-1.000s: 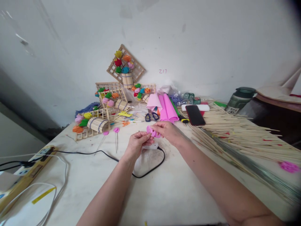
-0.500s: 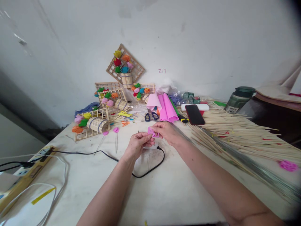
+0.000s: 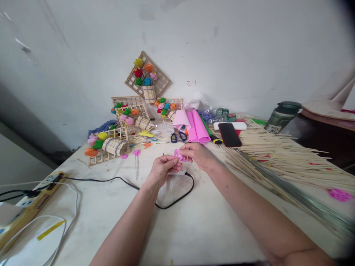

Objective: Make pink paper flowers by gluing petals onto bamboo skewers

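Observation:
My left hand (image 3: pixel 162 169) and my right hand (image 3: pixel 198 155) meet above the middle of the white table (image 3: pixel 177 221). Both pinch a small pink foam flower piece (image 3: pixel 179 155) between their fingertips. A thin stick seems to hang down from the left hand, but it is too faint to be sure. Just beyond the hands lie blue-handled scissors (image 3: pixel 179 137) and rolled pink foam sheets (image 3: pixel 194 127). Two finished pink flowers on sticks (image 3: pixel 135 157) lie to the left.
A black cable (image 3: pixel 124 181) curves under my hands to a power strip (image 3: pixel 36 192) at the left. Stick frames with coloured flowers (image 3: pixel 130 114) stand against the wall. A phone (image 3: pixel 229 135), a large pile of bamboo sticks (image 3: pixel 283 155) and a green flask (image 3: pixel 283 116) are on the right.
My right hand has drawn slightly closer to the left, and the pink piece is folded more tightly between the fingers. Everything else stays put.

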